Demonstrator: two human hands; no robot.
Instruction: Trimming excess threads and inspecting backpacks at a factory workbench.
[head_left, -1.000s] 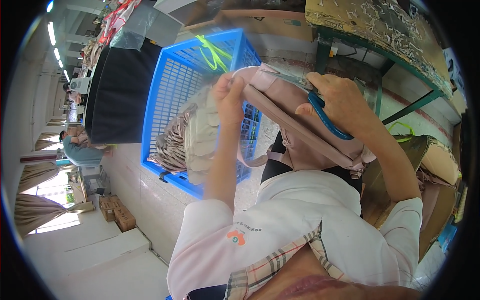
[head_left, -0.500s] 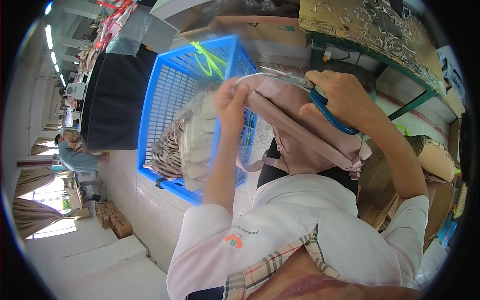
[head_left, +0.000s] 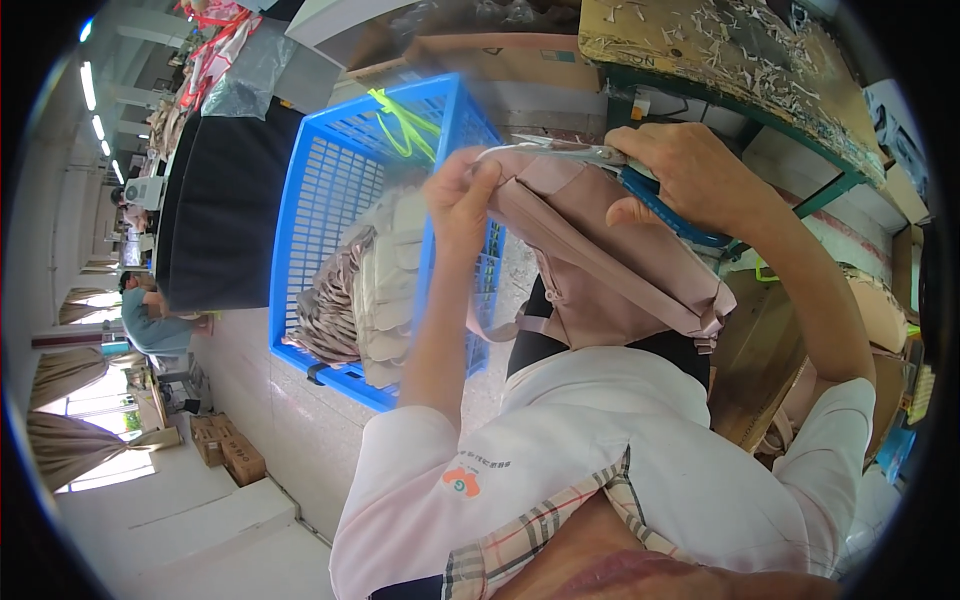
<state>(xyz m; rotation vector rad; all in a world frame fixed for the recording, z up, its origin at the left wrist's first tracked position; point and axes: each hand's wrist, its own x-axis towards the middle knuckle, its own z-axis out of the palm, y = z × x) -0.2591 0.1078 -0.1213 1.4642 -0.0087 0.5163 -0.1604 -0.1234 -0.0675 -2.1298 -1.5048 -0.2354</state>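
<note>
A dusty-pink fabric bag (head_left: 610, 260) with straps lies across my lap. My left hand (head_left: 460, 205) pinches its upper left edge, where a thin white strip curves toward the scissors. In my right hand (head_left: 690, 180) is a pair of scissors (head_left: 575, 151) with blue handles. Their metal blades point left along the bag's top edge, close to my left fingers. Whether the blades touch the white strip or the fabric, I cannot tell.
Left of my lap stands a blue plastic basket (head_left: 290, 230) holding stacked pale and brownish fabric pieces (head_left: 390, 270). A green-framed table (head_left: 690, 45) littered with scraps is at the far right. Cardboard (head_left: 750, 350) lies right of my lap. Another person (head_left: 150, 315) sits at far left.
My right forearm has swung outward to the right, and the scissors' lower blue handle has shifted slightly right. My left hand keeps its pinch on the bag's edge.
</note>
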